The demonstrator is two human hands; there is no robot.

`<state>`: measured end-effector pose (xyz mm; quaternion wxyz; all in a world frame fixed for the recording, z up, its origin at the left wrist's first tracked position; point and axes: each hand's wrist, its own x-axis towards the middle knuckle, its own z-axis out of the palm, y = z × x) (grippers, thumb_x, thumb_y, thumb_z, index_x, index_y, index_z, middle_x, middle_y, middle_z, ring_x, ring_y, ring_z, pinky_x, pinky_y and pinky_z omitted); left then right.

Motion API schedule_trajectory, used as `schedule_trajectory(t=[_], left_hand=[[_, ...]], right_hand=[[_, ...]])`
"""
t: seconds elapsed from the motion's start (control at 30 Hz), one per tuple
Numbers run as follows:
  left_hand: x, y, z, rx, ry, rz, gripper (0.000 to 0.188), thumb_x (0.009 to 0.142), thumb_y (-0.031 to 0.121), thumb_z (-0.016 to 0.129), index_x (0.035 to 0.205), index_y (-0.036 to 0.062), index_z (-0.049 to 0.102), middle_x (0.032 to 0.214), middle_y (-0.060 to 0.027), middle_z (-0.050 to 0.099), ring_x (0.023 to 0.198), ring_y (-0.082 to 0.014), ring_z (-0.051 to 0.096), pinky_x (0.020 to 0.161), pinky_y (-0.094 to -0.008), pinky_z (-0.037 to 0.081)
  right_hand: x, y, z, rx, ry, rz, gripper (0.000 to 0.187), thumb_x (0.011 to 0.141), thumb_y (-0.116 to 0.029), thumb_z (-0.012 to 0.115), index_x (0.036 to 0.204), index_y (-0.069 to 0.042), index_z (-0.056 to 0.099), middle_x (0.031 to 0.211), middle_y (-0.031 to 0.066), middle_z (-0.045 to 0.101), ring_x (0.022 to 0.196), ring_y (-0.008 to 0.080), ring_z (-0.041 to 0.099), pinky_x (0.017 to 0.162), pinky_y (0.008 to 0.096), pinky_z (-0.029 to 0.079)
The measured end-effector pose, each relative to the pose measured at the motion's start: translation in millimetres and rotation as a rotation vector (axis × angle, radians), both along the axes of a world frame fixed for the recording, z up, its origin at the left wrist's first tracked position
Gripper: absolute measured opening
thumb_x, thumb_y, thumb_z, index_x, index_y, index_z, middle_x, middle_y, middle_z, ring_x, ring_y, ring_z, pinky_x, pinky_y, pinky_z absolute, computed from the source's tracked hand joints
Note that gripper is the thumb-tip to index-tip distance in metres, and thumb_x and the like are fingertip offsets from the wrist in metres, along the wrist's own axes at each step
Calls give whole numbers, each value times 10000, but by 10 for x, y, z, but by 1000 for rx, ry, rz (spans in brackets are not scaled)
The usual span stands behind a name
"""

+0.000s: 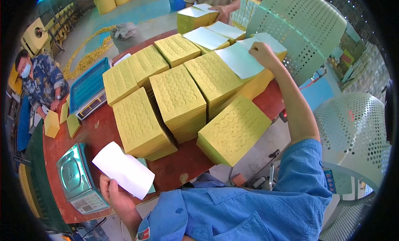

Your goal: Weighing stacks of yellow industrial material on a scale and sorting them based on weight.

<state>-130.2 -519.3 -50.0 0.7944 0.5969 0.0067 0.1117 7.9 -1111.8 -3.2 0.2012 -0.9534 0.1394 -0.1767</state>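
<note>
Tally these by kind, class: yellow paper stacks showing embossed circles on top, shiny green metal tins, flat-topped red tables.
Yellow paper stacks with embossed circles showing: 7
Shiny green metal tin: 1
Flat-topped red table: 1
Total: 9

**Lettering check: a tin, a sign and a patch**

OK so, the green tin [71, 171] at the near left corner of the red table [183, 163] has a raised emblem on its lid, with a short line of lettering under it. Its pale side label [89, 202] has rows of tiny print, way too small to read. There's also a blue sign [329, 181] with light characters below the perforated drum [353, 126], can't make them out. Last one: a red-and-white patch [143, 233] on the blue shirt [249, 203], marks too small to tell.
</note>
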Motion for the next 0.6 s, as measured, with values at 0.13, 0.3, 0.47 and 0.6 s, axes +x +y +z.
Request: schedule_trajectory(t=[0.13,0.3,0.47,0.6], left_hand=[[-16,91,27,5,-14,-34,57,877,81,499,830,56,480,879,-49,563,856,-132,547,832,-341,465],[17,-22,212,-18,-11,-123,211,884,167,522,1023,11,555,995,-72,621,928,-167,600,866,-321,473],[143,-202,451,-195,92,-364,329,855,165,531,1121,-21,583,1053,-90,632,972,-174,601,869,-321,482],[218,-258,445,-419,25,-553,56,901,100,534,909,50,558,896,-38,636,790,-101,595,738,-260,483]], right_hand=[[-71,45,6,-73,-23,-31,256,802,-220,664,926,4,675,846,192,681,764,321,653,703,416,504],[-161,430,185,-154,-236,-33,236,832,-238,656,935,-26,680,829,157,686,742,255,657,677,377,506],[-707,1862,634,452,-41,378,377,962,-338,562,1077,8,657,904,69,684,775,151,635,687,302,506],[-1121,2815,506,910,259,746,529,986,-395,516,1282,44,539,1023,102,668,873,205,654,792,319,533]])
